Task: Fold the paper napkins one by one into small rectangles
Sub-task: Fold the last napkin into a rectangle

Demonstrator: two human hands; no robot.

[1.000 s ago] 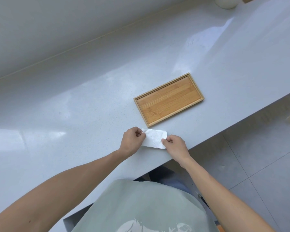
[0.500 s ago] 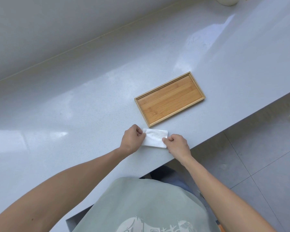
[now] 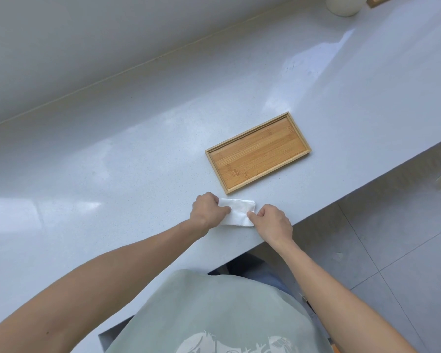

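While both hands press at its ends, the folded white napkin (image 3: 237, 212) lies flat on the pale grey counter (image 3: 112, 161), close to the counter's front edge, which runs diagonally from lower left to upper right. The left hand (image 3: 207, 211) has its fingers curled shut, thumb and fingertips pinching the napkin's left end. The right hand (image 3: 274, 221) is curled the same way, thumb tip and bent fingers pinching the right end near the lower corner. The napkin shows as a small rectangle with layered edges at its right side; its upper edge is straight and free of either hand.

Just beyond the napkin, apart from it, sits a shallow bamboo tray (image 3: 297, 135), rectangular, its long sides slanted roughly with the counter edge; its near corner points toward the napkin. To the left of the hands the counter stretches bare and glossy up to the wall joint. At the far upper right a white rounded vessel (image 3: 344, 6) stands partly cut off by the frame. Right of the counter edge lies grey tiled floor (image 3: 405, 263). A pale green shirt (image 3: 214, 314) fills the bottom
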